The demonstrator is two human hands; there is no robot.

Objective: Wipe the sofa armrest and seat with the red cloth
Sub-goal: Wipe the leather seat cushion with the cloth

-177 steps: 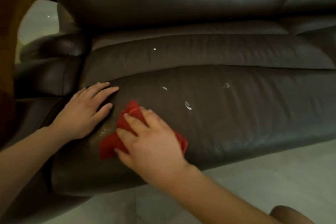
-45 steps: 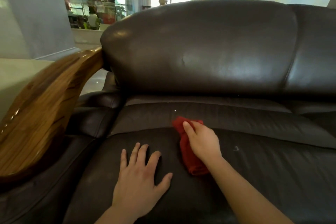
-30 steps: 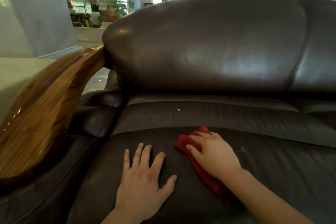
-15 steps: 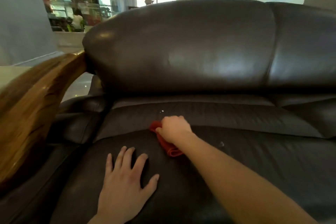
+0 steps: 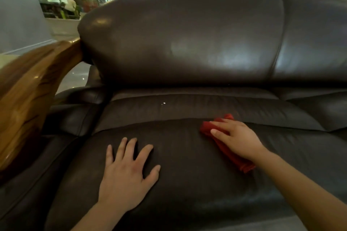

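On the seat, right of middle | right hand is pressing red cloth flat, fingers straight | left hand is bracing, fingers spread | I'd be sweeping far-left toward that white speck

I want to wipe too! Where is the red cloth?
Head view: the cloth lies on the seat, right of centre, under the right hand, with the left hand flat to its left.

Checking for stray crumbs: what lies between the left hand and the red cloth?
Head view: only bare seat leather between left hand and red cloth; a white speck sits farther back.
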